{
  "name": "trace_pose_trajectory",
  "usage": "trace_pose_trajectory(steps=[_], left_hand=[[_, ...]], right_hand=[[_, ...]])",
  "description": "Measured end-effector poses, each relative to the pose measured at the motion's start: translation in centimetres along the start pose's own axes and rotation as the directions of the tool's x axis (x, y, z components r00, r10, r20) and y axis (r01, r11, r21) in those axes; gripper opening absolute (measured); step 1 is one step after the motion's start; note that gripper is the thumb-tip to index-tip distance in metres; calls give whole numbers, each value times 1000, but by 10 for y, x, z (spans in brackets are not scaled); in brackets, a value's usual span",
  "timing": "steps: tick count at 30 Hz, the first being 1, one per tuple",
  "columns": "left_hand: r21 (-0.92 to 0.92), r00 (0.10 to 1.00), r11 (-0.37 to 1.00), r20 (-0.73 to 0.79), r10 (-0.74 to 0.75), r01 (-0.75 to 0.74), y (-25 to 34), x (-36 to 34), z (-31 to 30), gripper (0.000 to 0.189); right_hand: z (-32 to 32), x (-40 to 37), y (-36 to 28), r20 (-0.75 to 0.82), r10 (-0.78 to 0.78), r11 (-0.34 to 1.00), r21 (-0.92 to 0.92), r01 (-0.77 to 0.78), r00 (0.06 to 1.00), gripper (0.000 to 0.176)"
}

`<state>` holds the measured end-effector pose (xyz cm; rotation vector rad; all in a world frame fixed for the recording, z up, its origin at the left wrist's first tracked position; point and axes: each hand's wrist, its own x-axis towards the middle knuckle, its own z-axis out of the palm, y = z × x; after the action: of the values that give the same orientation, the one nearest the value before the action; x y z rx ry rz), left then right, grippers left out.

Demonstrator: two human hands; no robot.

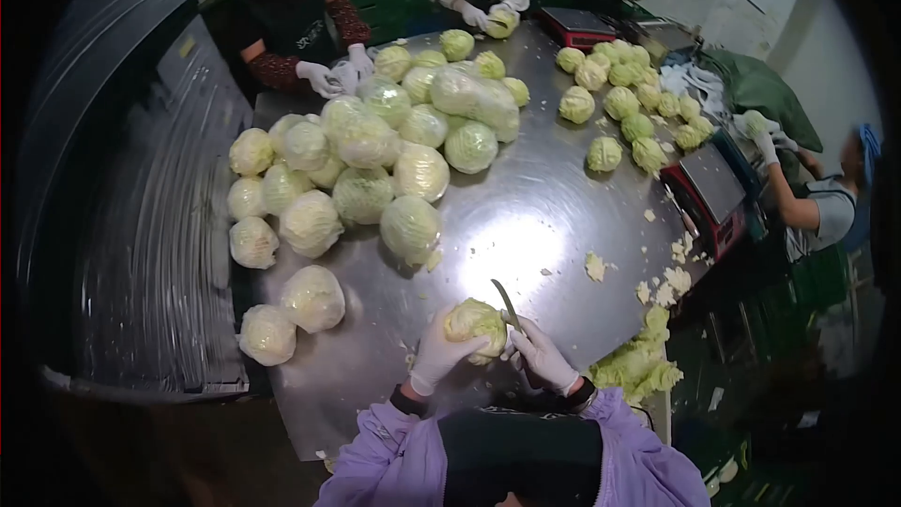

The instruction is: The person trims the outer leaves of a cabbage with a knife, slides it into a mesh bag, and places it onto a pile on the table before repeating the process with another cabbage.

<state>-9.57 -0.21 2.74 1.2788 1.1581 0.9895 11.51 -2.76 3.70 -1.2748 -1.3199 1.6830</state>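
My gloved left hand (439,354) grips a pale green cabbage (476,327) from its left side, over the near edge of the steel table (375,413). In my gloved right hand (542,355) is a knife (507,303), its curved blade pointing up and away from me beside the cabbage. The fingers of that hand are right at the cabbage's right side, wrapped about the handle, which is mostly hidden. To the left of my hands lie two film-wrapped cabbages (313,299).
A large pile of wrapped cabbages (364,195) covers the table's left. Bare cabbages (621,103) lie at the back right, near a red scale (713,195). Leaf scraps (638,361) hang at the right edge. Several people work around the table, one (826,207) at right.
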Motion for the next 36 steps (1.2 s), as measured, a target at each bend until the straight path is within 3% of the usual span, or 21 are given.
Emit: trace_pose_trajectory(steps=[2,3,4,6,7,8,9,10,11,15,19,22,24,28,30,34,35,36], left_hand=[[-134,987,987,139,-74,93,-4,-5,18,91],[250,980,955,160,122,-159,-40,-6,21,92],[243,979,958,171,114,-154,-41,-7,25,92],[411,984,899,152,93,-148,-43,-10,32,94],[409,983,900,158,93,-151,-38,-8,35,94],[495,984,856,164,74,-147,-31,-6,37,94],[577,984,805,168,51,-140,-27,-4,38,94],[577,983,804,174,50,-143,-28,-1,39,94],[596,980,790,199,27,-143,-31,3,40,93],[625,975,761,215,47,-174,-28,12,46,90],[620,981,770,187,42,-151,-28,18,47,90],[582,984,801,172,49,-142,-37,26,47,91],[429,984,897,171,39,-110,-43,30,48,89],[346,985,934,168,37,-94,-49,33,49,86],[320,983,939,166,77,-128,-57,33,48,83],[287,987,952,151,60,-102,-51,31,44,82],[292,991,955,135,15,-54,-50,30,44,81],[296,992,955,121,-33,-5,-49,31,44,80]], right_hand=[[-3,-5,30,-103,124,985,134,-109,987,44],[-8,-6,45,-106,124,975,200,-101,987,43],[-12,-7,49,-117,135,973,203,-109,984,43],[-23,-9,55,-153,265,901,392,-188,952,43],[-27,-10,52,-157,209,962,208,-175,965,43],[-28,-8,49,-163,207,963,209,-172,965,43],[-26,-6,47,-261,-217,927,-357,114,941,45],[-19,-7,35,-109,-594,515,-812,273,797,47],[-12,-12,25,-129,-386,642,-749,165,913,51],[-16,4,43,-268,-338,657,-753,23,902,48],[-31,25,51,-257,-314,696,-717,38,914,39],[-40,38,52,-233,-419,720,-674,164,878,29],[-42,41,49,-254,-390,787,-590,178,885,25],[-50,45,49,-253,-364,820,-544,179,897,25],[-57,43,44,-271,41,968,-227,-105,962,26],[-58,32,33,-249,182,973,-93,-211,951,28],[-46,27,36,-278,-166,906,-422,35,946,31],[-38,24,38,-189,-490,673,-703,231,851,35]])
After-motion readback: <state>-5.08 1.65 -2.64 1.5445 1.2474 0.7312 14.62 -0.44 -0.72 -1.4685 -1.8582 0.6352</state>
